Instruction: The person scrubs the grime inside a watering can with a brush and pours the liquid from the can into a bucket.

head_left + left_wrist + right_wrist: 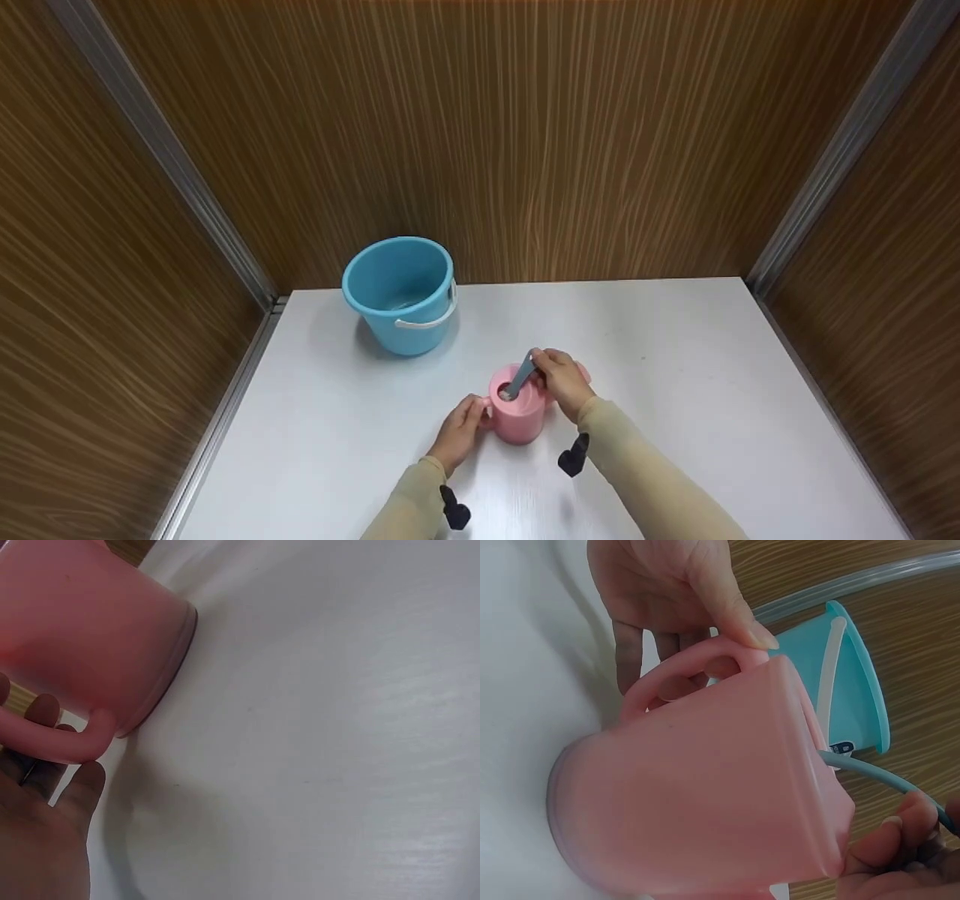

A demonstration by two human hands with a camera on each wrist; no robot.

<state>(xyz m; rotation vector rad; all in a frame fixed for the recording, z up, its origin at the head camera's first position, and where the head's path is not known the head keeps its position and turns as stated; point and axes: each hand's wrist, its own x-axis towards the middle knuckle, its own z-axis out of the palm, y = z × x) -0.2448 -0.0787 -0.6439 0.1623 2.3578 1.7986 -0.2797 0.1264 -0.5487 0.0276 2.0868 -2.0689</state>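
Note:
A pink watering can [517, 427] stands upright on the white table, its handle [52, 744] on the left and a spout [583, 372] to the right. My left hand [456, 435] grips the handle, with thumb and fingers around it in the right wrist view. My right hand [566, 381] pinches the upper part of a slim grey-blue handled tool [523, 373]. The tool's whitish lower end sits in the can's round top opening; its exact kind cannot be told. The can's inside is mostly hidden.
A light-blue bucket [397, 337] with a white handle [427, 325] stands at the back left of the white table [675, 390]. Wood-grain panels [517, 142] rise behind and at both sides, with metal strips [187, 187] at the corners.

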